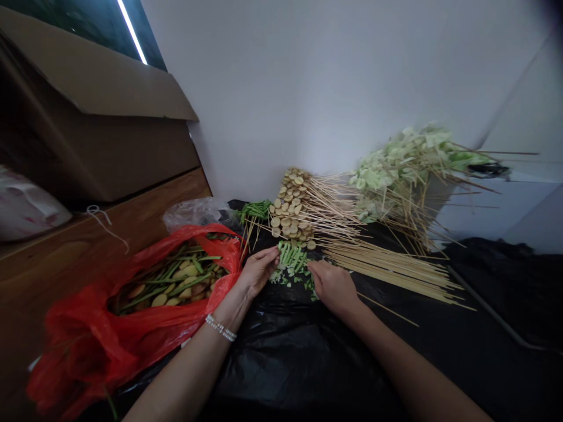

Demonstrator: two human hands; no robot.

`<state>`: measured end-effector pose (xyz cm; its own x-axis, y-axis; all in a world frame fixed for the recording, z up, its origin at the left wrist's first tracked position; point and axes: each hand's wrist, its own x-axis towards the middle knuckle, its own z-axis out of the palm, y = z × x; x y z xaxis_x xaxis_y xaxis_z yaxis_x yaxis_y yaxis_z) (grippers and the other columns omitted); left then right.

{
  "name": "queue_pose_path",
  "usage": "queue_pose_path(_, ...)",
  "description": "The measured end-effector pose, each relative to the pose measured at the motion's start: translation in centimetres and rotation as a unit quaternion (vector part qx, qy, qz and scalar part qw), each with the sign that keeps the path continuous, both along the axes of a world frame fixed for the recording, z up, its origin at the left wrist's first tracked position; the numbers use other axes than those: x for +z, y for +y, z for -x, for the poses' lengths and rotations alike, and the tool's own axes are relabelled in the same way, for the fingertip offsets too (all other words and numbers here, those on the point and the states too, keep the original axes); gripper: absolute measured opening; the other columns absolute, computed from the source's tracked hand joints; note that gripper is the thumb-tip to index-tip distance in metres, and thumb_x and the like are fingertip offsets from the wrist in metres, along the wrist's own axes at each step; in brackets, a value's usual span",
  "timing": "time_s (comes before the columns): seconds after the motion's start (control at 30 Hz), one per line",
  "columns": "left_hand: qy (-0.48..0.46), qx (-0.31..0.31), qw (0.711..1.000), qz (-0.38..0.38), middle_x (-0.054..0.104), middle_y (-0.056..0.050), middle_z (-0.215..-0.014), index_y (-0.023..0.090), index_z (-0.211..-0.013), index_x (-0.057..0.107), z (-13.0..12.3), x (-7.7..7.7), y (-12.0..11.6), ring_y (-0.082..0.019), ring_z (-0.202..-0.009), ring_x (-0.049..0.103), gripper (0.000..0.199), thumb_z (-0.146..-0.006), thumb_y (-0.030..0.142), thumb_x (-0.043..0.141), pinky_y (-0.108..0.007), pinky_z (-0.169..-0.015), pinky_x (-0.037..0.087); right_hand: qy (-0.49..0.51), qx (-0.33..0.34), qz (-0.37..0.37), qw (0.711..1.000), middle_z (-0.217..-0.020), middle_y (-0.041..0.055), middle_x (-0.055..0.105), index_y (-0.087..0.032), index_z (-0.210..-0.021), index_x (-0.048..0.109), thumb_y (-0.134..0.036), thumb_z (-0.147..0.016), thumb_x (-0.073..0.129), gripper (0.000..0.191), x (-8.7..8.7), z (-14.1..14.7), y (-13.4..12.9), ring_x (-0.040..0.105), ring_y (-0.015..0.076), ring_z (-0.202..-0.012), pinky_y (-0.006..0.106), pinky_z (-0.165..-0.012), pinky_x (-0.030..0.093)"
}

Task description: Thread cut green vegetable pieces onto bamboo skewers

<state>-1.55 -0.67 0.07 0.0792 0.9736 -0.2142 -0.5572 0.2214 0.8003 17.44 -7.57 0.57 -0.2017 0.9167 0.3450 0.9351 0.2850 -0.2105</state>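
Note:
My left hand (pixel 260 268), with a beaded bracelet at the wrist, is at the left edge of a small pile of cut green vegetable pieces (pixel 294 258). Its thumb and fingers are pinched together; what they hold is too small to name. My right hand (pixel 333 286) is closed at the pile's right side, its fingertips curled over and their contents hidden. Just behind the pile lie skewered potato slices (pixel 288 205), their sticks pointing right. Bare wooden skewers (pixel 396 269) lie in a bundle to the right of my right hand.
An open red plastic bag (pixel 176 328) of sliced potatoes and long green pieces stands at the left. Skewered cabbage leaves (pixel 404 161) are piled at the back right. Green beans (pixel 257 211) lie beside the potatoes. A cardboard box (pixel 132 146) stands behind the bag. Black plastic (pixel 303 357) covers the surface.

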Motion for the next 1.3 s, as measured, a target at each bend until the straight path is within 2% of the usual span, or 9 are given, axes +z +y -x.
queue_pose_path(0.33,-0.005,-0.039,0.999,0.02,0.07,-0.004,-0.074,0.011,-0.074,0.072,0.4,-0.4,0.0,-0.008,-0.063,0.06,0.013,-0.066,0.002,0.075,-0.017,-0.06,0.05,0.028,0.033,-0.018,0.999,-0.097,0.004,0.069,-0.022,-0.103,0.064,-0.022,-0.095,0.036,0.03,-0.6,-0.1,0.1,0.062,0.0138,-0.087,0.022,-0.073,0.04)
queue_pose_path(0.47,-0.004,-0.046,0.999,0.027,0.07,-0.006,-0.077,0.011,-0.074,0.072,0.5,-0.4,-0.1,-0.01,-0.065,0.061,0.011,-0.068,0.001,0.073,-0.02,-0.062,0.049,0.03,0.029,-0.014,0.999,-0.097,0.0043,0.069,-0.022,-0.102,0.064,-0.02,-0.094,0.038,0.028,-0.5,0.1,0.0,0.062,0.0138,-0.088,0.022,-0.073,0.04)
queue_pose_path(0.67,0.013,-0.056,0.998,0.025,0.07,-0.005,-0.076,0.01,-0.074,0.072,0.5,-0.4,0.0,-0.009,-0.065,0.06,0.014,-0.064,0.003,0.077,-0.02,-0.064,0.049,-0.001,0.02,-0.002,1.0,-0.091,0.0039,0.068,-0.021,-0.102,0.064,-0.018,-0.093,0.037,0.029,-0.1,0.2,-0.3,0.062,0.0143,-0.082,0.022,-0.068,0.039)
queue_pose_path(0.83,0.01,-0.054,0.998,0.014,0.069,-0.003,-0.079,0.013,-0.078,0.07,0.2,-0.2,-0.3,-0.009,-0.066,0.062,0.018,-0.064,0.01,0.08,-0.02,-0.064,0.051,0.014,0.018,-0.013,1.0,-0.089,0.0029,0.068,-0.022,-0.1,0.065,-0.022,-0.095,0.035,0.029,-0.1,0.0,0.0,0.062,0.0139,-0.082,0.021,-0.068,0.038)
queue_pose_path(0.93,0.014,-0.081,0.997,0.012,0.067,-0.002,-0.074,0.014,-0.08,0.068,-0.2,0.0,-0.7,-0.011,-0.065,0.064,0.02,-0.064,0.016,0.081,-0.02,-0.06,0.052,0.04,0.013,-0.027,0.999,-0.095,0.0031,0.068,-0.023,-0.104,0.064,-0.024,-0.097,0.035,0.03,-0.5,-0.1,0.4,0.062,0.0134,-0.085,0.021,-0.071,0.039)
queue_pose_path(1.07,0.034,-0.108,0.994,-0.001,0.065,-0.002,-0.066,0.011,-0.076,0.067,-0.4,0.0,-1.0,-0.008,-0.058,0.061,0.019,-0.063,0.013,0.081,-0.016,-0.055,0.049,0.034,0.021,-0.031,0.999,-0.094,0.0039,0.068,-0.022,-0.105,0.064,-0.025,-0.097,0.035,0.031,-0.7,-0.1,0.5,0.062,0.0137,-0.086,0.021,-0.071,0.039)
queue_pose_path(1.17,0.012,-0.078,0.997,-0.019,0.064,-0.001,-0.065,0.011,-0.073,0.066,-0.3,0.1,-0.7,-0.007,-0.057,0.06,0.018,-0.063,0.011,0.081,-0.015,-0.056,0.049,0.018,0.025,-0.035,0.999,-0.093,0.0036,0.068,-0.023,-0.106,0.064,-0.025,-0.097,0.034,0.031,-0.5,-0.2,0.4,0.062,0.0138,-0.084,0.021,-0.069,0.038)
queue_pose_path(1.3,-0.031,0.004,1.0,0.001,0.063,0.002,-0.064,0.014,-0.069,0.065,0.3,0.2,0.2,-0.008,-0.06,0.059,0.016,-0.064,0.011,0.079,-0.017,-0.057,0.05,-0.001,0.012,-0.024,1.0,-0.089,0.0029,0.067,-0.023,-0.106,0.064,-0.023,-0.095,0.035,0.03,-0.1,-0.3,0.3,0.061,0.0139,-0.081,0.022,-0.066,0.037)
